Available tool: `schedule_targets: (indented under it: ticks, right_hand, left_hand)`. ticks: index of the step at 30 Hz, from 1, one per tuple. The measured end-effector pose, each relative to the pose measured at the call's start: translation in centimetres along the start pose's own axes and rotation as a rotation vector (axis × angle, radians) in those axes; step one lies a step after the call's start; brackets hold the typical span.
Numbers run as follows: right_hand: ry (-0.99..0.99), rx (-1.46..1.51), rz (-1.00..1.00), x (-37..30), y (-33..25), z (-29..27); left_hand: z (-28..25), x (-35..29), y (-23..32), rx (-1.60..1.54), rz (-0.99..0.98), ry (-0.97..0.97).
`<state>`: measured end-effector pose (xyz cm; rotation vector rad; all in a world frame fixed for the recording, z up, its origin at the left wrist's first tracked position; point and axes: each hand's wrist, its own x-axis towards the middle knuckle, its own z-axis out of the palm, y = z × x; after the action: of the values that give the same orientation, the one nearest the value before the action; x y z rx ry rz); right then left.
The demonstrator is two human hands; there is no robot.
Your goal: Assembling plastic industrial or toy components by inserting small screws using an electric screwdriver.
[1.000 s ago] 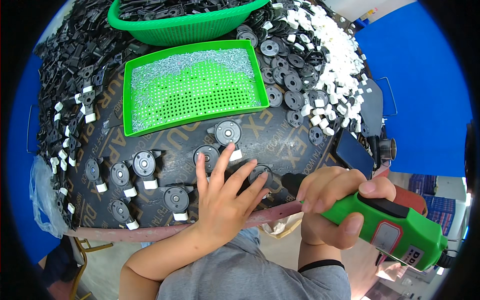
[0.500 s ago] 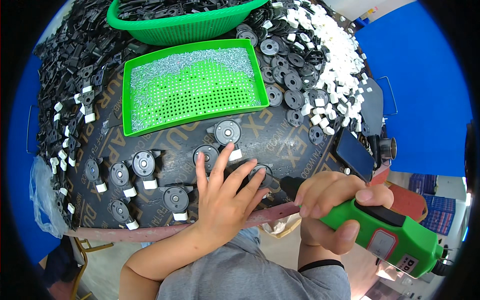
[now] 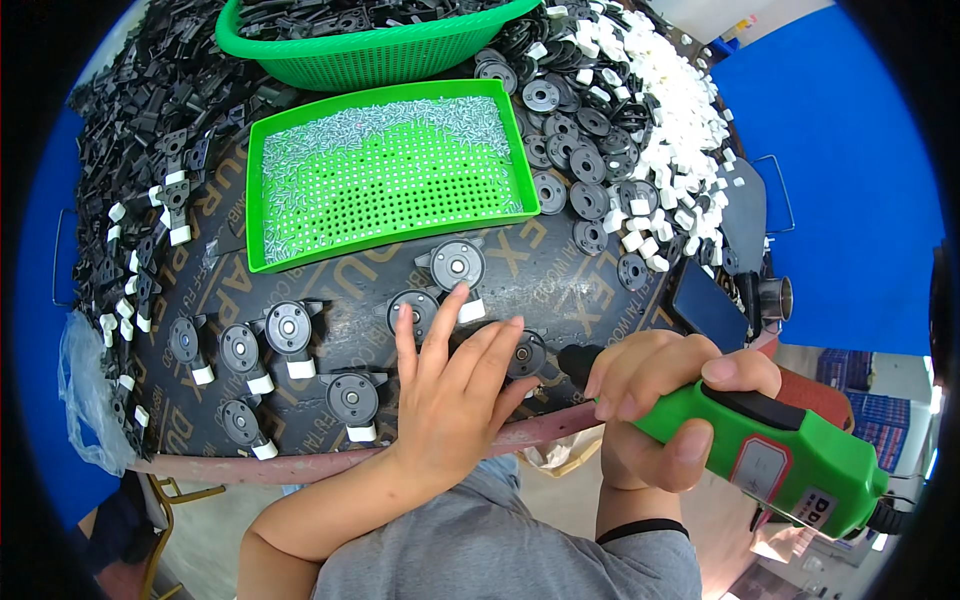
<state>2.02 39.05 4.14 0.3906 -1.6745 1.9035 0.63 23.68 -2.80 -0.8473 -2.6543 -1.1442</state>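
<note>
My left hand (image 3: 445, 400) lies palm down with fingers spread, near the table's front edge. Its thumb and index finger flank a black round disc part (image 3: 528, 354). The other fingertips reach two more disc assemblies: the farther one (image 3: 457, 266) has a white end piece, and the nearer one (image 3: 408, 312) is partly covered. My right hand (image 3: 655, 395) is wrapped round a green electric screwdriver (image 3: 800, 460), whose dark nose points left toward the disc by my thumb. Its bit is not clearly visible. Several similar assemblies (image 3: 288, 328) with white ends stand to the left.
A green perforated tray (image 3: 390, 240) holds many small screws, with a green basket (image 3: 370, 60) of black parts behind it. Piles of black discs (image 3: 587, 165) and white pieces (image 3: 680, 110) lie at right, near a phone (image 3: 710, 305). Black parts (image 3: 130, 90) heap at far left.
My left index finger has come off the top of the right-hand disc, showing more of it. The screwdriver has shifted slightly left and down.
</note>
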Motion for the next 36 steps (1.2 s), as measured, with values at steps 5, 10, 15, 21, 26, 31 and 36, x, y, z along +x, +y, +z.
schedule_targets:
  ticks: [5,10,15,21,26,31,36]
  right_hand:
    - [-0.062,-0.145,-0.032,0.4,0.8,0.3]
    - [-0.002,-0.164,-0.04,0.7,0.5,0.7]
    - [-0.058,-0.004,0.025,0.5,0.1,-0.5]
    - [-0.086,-0.01,0.024,0.4,0.0,-0.5]
    - [0.021,-0.141,-0.053,0.7,0.4,0.7]
    - [-0.258,0.162,-0.038,1.6,-1.3,-1.3]
    - [-0.227,0.154,-0.129,2.0,-1.1,-0.3]
  left_hand:
    - [-0.1,0.2,-0.2,0.03,-0.004,-0.069]
    - [-0.2,0.3,-0.1,0.02,-0.001,-0.082]
    - [-0.3,0.3,0.0,0.042,0.001,-0.088]
    - [-0.2,0.4,-0.1,0.033,0.001,-0.086]
    - [-0.2,0.1,-0.2,-0.016,-0.03,-0.068]
    - [-0.4,0.2,-0.1,-0.046,-0.031,0.017]
    - [-0.6,-0.1,-0.3,-0.083,0.044,0.104]
